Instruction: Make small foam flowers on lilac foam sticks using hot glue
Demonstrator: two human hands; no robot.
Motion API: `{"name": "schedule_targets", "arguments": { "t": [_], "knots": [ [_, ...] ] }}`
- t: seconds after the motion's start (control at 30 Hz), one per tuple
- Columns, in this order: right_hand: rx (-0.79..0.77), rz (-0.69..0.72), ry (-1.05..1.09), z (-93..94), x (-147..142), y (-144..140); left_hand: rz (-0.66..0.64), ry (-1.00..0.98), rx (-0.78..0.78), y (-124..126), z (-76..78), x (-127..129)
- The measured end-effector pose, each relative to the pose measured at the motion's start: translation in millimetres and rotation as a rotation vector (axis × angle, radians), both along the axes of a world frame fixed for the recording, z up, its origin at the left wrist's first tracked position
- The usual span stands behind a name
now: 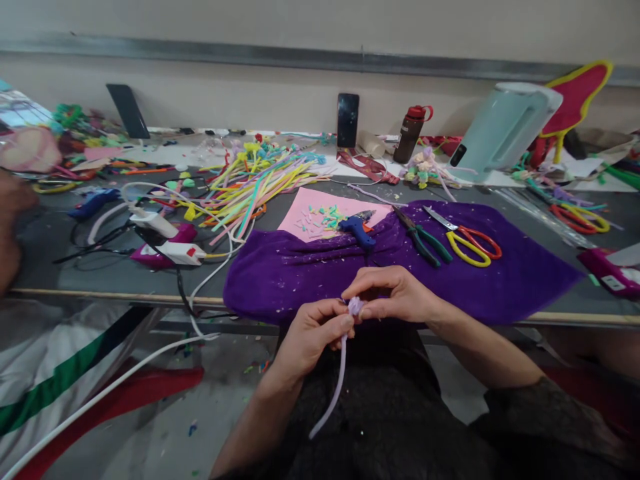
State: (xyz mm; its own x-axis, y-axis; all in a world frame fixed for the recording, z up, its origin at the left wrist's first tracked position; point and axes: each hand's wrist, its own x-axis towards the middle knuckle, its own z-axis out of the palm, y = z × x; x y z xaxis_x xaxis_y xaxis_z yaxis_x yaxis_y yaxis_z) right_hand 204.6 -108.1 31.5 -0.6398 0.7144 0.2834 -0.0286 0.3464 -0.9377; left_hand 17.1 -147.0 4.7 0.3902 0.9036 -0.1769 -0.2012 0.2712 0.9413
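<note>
A pale lilac pipe-cleaner flower (355, 305) sits between my two hands, just in front of the table edge. Its fuzzy stem hangs down and curves to the lower left. My left hand (320, 333) pinches it at the base of the bloom, thumb against fingers. From the other side, my right hand (390, 293) has thumb and fingertips closed on the bloom. Beyond them a purple cloth (310, 280) covers the table's front. Lying on the cloth are a blue glue gun (359, 232), green-handled pliers (425, 239) and scissors (470, 240) with red and yellow handles.
Pink paper (295, 217) carries small cut pieces. Bundled pipe cleaners (255, 190) lie behind it at left. A power strip (167, 250) trails cables over the table edge. Phones, a dark bottle (413, 133) and a mint jug (505, 130) stand behind. People sit at both sides.
</note>
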Motion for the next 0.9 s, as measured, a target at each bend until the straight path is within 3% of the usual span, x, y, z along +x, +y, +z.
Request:
{"name": "schedule_targets", "arguments": {
  "t": [0.4, 0.9],
  "knots": [
    [-0.035, -0.02, -0.002, -8.1, -1.1, -0.7, 0.025, -0.006, -0.017, -0.5, -4.2, 1.2],
    [0.057, -0.032, -0.047, -6.4, -3.5, 1.0, 0.025, -0.01, -0.021, -0.3, -5.6, -0.1]
  ]
}}
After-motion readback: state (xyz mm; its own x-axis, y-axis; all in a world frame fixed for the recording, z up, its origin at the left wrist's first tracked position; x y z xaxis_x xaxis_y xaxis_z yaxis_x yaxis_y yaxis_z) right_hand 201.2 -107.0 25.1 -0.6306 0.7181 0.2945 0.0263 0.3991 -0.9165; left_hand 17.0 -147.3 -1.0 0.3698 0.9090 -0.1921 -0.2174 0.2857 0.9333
